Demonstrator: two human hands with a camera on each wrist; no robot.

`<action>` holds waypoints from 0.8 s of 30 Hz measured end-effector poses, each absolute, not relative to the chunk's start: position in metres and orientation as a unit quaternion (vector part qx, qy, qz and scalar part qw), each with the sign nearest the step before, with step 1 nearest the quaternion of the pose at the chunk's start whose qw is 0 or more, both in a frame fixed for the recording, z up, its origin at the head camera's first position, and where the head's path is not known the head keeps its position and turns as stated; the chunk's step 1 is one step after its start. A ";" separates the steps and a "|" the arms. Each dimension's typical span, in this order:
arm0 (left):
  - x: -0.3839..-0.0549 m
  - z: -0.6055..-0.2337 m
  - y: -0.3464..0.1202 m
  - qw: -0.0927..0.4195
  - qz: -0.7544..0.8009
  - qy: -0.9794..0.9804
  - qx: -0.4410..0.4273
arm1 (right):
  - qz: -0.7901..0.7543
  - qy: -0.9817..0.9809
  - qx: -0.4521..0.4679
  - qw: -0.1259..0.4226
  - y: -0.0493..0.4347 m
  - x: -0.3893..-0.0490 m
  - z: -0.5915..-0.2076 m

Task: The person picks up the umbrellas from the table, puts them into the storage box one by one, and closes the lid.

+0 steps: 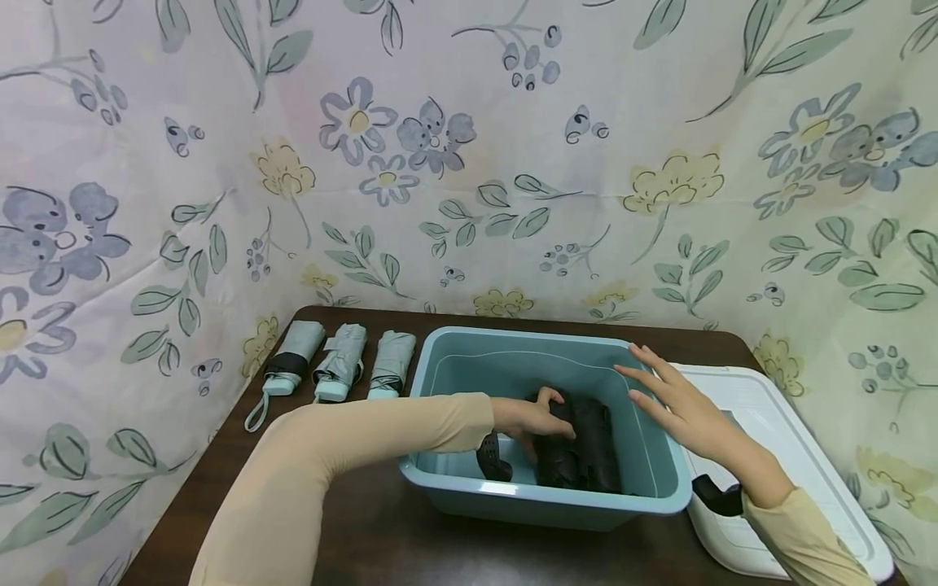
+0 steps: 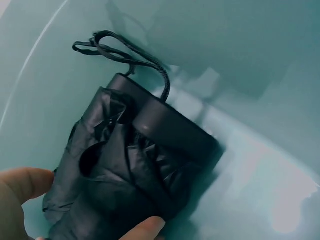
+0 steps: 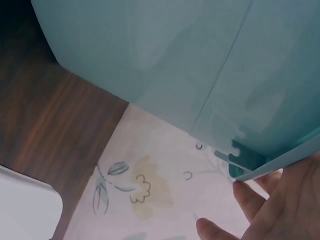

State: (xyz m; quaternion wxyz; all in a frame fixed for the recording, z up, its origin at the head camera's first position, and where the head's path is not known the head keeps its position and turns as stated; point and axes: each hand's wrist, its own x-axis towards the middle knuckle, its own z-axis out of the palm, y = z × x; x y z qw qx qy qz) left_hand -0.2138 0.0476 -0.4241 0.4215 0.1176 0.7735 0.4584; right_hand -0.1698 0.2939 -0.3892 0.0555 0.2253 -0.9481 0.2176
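Observation:
Inside the blue-green plastic bin (image 1: 553,500), my left hand (image 1: 531,417) reaches down onto two folded black umbrellas lying side by side. Its fingers and thumb grip the left black umbrella (image 1: 557,464), while the right black umbrella (image 1: 597,443) lies against it. In the left wrist view, two dark handle ends (image 2: 175,130) and a looped wrist cord (image 2: 132,60) show; part of the hand is out of frame. My right hand (image 1: 685,407) rests at the bin's right rim with fingers spread and fairly straight. The right wrist view shows its fingertips (image 3: 247,197) touching the rim.
Three folded grey-green umbrellas (image 1: 293,350) lie in a row on the dark wooden table (image 1: 381,521), left of the bin. A white lid (image 1: 787,443) lies right of the bin, partly under my right forearm. Flower-patterned cloth (image 1: 469,195) hangs behind the table.

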 end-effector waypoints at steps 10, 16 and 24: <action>-0.222 -0.415 0.036 0.439 0.440 0.773 0.130 | 0.196 -0.951 0.230 0.068 0.293 -0.169 -0.387; -0.225 -0.405 0.031 0.465 0.428 0.764 0.131 | 0.190 -0.953 0.227 0.072 0.293 -0.170 -0.388; -0.229 -0.390 0.023 0.512 0.393 0.748 0.153 | 0.169 -0.956 0.230 0.065 0.295 -0.168 -0.384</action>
